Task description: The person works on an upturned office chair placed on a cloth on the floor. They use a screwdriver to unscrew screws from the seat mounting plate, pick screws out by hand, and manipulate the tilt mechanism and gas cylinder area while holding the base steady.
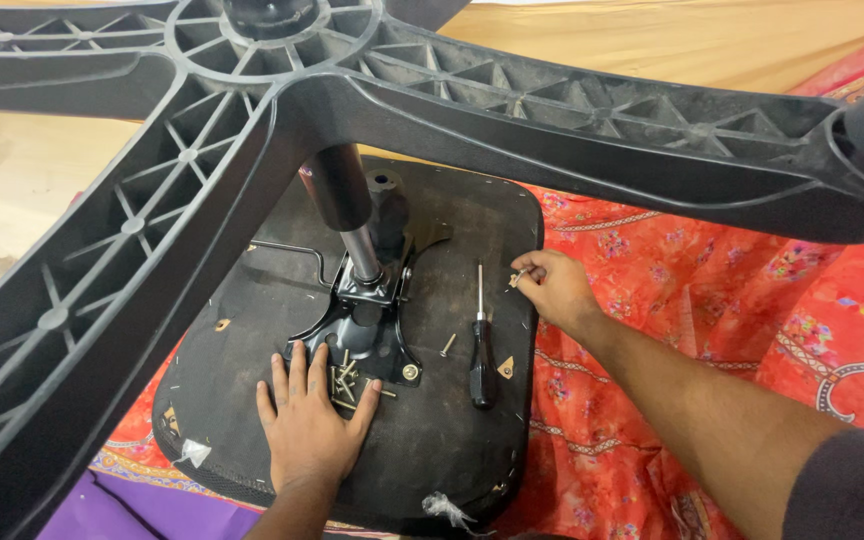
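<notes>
Head view: right hand [555, 290] fingers pinch small metal screw [518, 278].

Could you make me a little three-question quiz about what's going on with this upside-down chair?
1. True or false: the right hand pinches a screw.
2. What does the left hand press flat on: A) red cloth, B) seat underside, C) chair base?
3. Which tool lies between the hands?

Key: 1 true. 2 B. 3 the black-handled screwdriver, lying untouched beside loose screws.
</notes>
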